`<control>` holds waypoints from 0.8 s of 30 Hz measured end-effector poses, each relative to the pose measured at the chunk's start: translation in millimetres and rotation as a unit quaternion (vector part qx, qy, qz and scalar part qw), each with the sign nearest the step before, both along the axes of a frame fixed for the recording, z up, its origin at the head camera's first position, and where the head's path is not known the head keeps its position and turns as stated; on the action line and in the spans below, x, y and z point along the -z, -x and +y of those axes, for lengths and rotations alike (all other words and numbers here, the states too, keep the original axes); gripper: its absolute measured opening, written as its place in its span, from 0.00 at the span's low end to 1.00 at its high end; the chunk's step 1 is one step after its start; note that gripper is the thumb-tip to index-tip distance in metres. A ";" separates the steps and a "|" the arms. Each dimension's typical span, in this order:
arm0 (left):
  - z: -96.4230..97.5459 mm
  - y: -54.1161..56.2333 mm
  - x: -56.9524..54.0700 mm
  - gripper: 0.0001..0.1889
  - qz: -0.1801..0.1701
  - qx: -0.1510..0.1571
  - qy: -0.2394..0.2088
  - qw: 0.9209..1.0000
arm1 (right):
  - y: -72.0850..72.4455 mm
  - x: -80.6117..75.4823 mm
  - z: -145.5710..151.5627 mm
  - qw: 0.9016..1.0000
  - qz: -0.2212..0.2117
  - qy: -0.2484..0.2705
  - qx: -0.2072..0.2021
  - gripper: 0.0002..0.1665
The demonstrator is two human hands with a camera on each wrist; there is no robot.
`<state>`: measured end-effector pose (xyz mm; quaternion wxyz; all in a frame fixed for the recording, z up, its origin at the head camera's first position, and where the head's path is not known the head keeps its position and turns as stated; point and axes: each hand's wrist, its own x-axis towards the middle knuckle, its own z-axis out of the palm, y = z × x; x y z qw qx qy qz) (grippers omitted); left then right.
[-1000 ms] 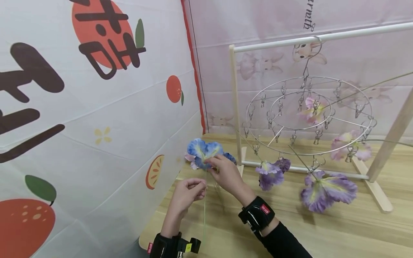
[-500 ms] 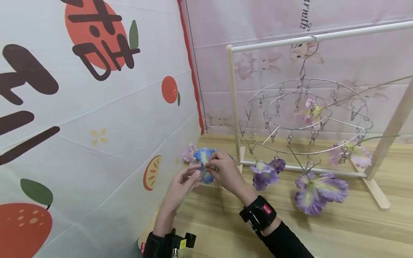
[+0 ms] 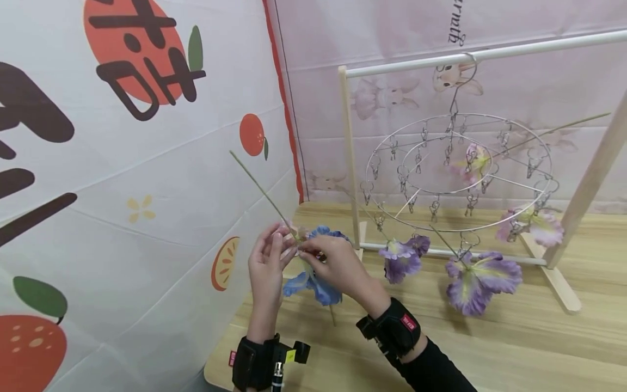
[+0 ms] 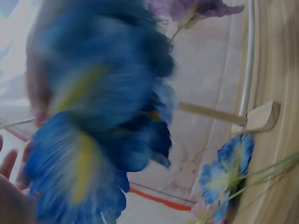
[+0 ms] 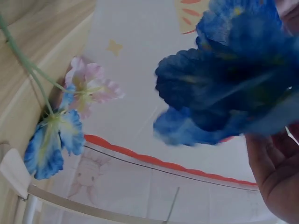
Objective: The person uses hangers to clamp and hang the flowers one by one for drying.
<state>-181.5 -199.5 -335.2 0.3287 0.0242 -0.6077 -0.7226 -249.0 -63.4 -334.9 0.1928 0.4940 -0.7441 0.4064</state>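
In the head view a blue artificial iris hangs with its bloom downward below the hands, and its green stem slants up to the left. My right hand pinches it where the stem joins the bloom. Close by on the left, my left hand has loosely bent fingers beside the stem; the bloom partly hides them. The blurred iris fills much of the left wrist view. Another blue flower and a pink flower lie on the table, stems showing in the right wrist view.
A round wire hanger with several small clips hangs from a white bar on a wooden stand. Purple flowers and pink ones are clipped to it. A printed cloth wall stands left of the wooden table.
The blue iris has been turned over: its bloom was up with the stem down, and now the stem points up-left. My left hand let go of the lower stem and moved up beside the bloom.
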 end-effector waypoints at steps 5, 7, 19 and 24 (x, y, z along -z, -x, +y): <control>-0.3 6.1 6.4 0.21 0.017 -0.037 -0.050 0.998 | -7.6 -4.7 -3.1 1.000 -0.005 -0.014 0.011 0.09; -1.2 7.6 9.0 0.22 0.019 -0.042 -0.066 0.997 | -9.0 -5.3 -4.4 0.999 -0.008 -0.025 0.019 0.09; 0.6 10.4 16.7 0.24 0.027 -0.041 -0.120 0.992 | -7.0 -7.1 -4.5 0.995 -0.031 -0.087 0.025 0.10; 2.2 8.5 22.9 0.23 0.034 -0.056 -0.113 0.991 | 0.5 -14.5 17.3 0.988 -0.114 -0.030 0.098 0.20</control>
